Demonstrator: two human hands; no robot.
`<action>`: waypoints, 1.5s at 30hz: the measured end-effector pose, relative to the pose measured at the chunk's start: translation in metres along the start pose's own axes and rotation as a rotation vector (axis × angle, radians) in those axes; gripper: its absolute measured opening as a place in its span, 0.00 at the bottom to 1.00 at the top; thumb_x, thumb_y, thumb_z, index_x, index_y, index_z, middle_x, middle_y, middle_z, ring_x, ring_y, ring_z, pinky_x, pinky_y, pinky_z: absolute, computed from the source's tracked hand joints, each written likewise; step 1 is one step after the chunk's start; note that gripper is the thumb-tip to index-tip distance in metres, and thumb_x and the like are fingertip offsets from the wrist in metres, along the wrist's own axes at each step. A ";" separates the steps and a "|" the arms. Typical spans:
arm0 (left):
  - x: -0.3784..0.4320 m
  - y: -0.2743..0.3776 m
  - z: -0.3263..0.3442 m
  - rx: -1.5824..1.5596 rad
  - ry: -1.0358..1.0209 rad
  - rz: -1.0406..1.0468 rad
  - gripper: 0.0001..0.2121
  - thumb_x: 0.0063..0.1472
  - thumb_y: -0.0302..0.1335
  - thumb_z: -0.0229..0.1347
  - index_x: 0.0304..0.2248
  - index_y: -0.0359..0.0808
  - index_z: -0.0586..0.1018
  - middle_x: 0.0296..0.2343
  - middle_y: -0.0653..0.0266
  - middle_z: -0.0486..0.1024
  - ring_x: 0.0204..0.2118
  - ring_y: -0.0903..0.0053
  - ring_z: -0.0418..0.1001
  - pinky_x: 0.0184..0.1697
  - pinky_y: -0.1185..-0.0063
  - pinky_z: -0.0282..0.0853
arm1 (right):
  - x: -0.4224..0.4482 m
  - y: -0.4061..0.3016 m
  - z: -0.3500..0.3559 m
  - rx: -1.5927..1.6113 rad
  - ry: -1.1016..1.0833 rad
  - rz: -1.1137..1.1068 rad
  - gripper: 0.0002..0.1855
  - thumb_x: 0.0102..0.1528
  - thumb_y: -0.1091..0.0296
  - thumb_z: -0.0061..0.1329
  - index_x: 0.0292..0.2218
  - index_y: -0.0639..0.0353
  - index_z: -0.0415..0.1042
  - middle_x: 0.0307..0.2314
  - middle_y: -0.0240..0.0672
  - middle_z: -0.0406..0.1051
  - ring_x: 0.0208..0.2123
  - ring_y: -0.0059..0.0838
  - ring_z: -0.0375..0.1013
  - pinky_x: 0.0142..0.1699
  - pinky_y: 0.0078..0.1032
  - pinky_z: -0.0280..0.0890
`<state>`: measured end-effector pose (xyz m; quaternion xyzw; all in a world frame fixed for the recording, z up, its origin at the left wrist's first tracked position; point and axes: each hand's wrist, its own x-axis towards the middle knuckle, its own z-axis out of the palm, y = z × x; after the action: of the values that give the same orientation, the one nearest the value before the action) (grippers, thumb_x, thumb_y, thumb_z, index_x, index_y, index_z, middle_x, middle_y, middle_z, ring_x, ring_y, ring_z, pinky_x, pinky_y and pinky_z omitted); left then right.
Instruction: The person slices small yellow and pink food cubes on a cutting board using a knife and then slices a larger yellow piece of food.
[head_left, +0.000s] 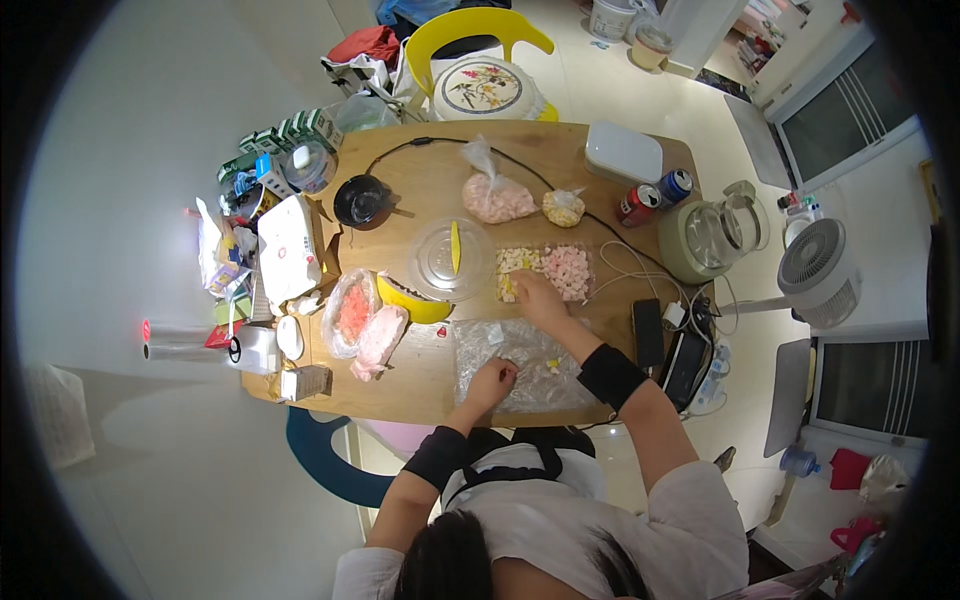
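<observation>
My right hand (536, 298) reaches over the front of a clear plastic tray (590, 279), its fingers at the left compartment, which holds small yellow and white pieces (516, 259). Pink pieces (566, 271) fill the right compartment. Whether the right fingertips hold a piece is hidden. Fingers curled, my left hand (491, 384) rests over a crinkled clear plastic sheet (480, 345); I cannot tell if something is inside it. A few yellow bits (553, 365) lie on the sheet between my hands.
Left of the tray sit a clear round lid (427, 274) bearing a yellow strip (455, 247), a yellow curved piece (424, 309) and a bag of pink material (352, 311). Behind are tied bags (499, 199) and a black bowl (361, 201). Cables, a phone (647, 330) and cans (639, 204) are rightward.
</observation>
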<state>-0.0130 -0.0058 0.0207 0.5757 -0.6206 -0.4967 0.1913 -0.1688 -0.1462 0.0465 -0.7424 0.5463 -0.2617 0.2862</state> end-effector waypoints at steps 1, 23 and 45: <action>-0.001 0.001 -0.001 0.004 0.006 -0.001 0.06 0.52 0.27 0.53 0.29 0.35 0.77 0.27 0.56 0.71 0.28 0.67 0.71 0.32 0.77 0.66 | -0.005 -0.008 -0.009 0.041 0.095 0.009 0.11 0.53 0.74 0.39 0.38 0.63 0.69 0.37 0.39 0.68 0.39 0.38 0.68 0.44 0.29 0.63; 0.013 0.014 0.054 -0.016 -0.035 0.098 0.18 0.51 0.21 0.52 0.44 0.30 0.66 0.29 0.56 0.70 0.30 0.69 0.70 0.36 0.77 0.67 | -0.159 0.032 -0.016 -0.031 -0.115 -0.056 0.17 0.42 0.74 0.52 0.37 0.58 0.68 0.37 0.39 0.63 0.41 0.41 0.64 0.44 0.30 0.61; 0.056 0.056 0.029 -1.233 -0.096 -0.516 0.13 0.63 0.38 0.42 0.34 0.37 0.72 0.26 0.69 0.70 0.27 0.83 0.68 0.29 0.82 0.67 | -0.115 -0.016 -0.045 0.245 -0.057 -0.024 0.10 0.46 0.72 0.50 0.33 0.61 0.71 0.33 0.37 0.65 0.37 0.40 0.65 0.42 0.29 0.61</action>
<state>-0.0807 -0.0538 0.0363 0.4684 -0.0735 -0.8152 0.3325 -0.2208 -0.0377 0.0804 -0.7153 0.4931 -0.3089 0.3870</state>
